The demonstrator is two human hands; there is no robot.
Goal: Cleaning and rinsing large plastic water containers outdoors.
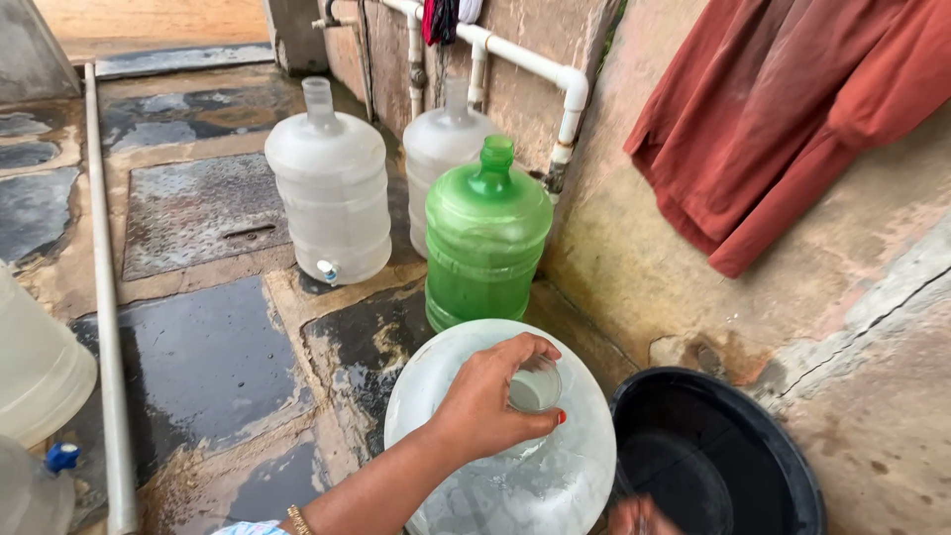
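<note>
My left hand [485,401] is wrapped around the open neck [535,388] of a large clear water jug [555,476] that stands just in front of me. My arm comes in from the lower left with a gold bangle at the wrist. A blurred bit of my right hand [634,515] shows at the bottom edge, between the jug and a black tub [792,446]; whether it holds anything is not visible. The tub has water in it.
A green jug [485,238] stands behind the clear one, with two more clear jugs [332,188] [441,149] further back by the white wall pipes [555,79]. More containers [35,367] sit at the left. A red cloth [783,109] hangs on the wall. The stone floor is wet.
</note>
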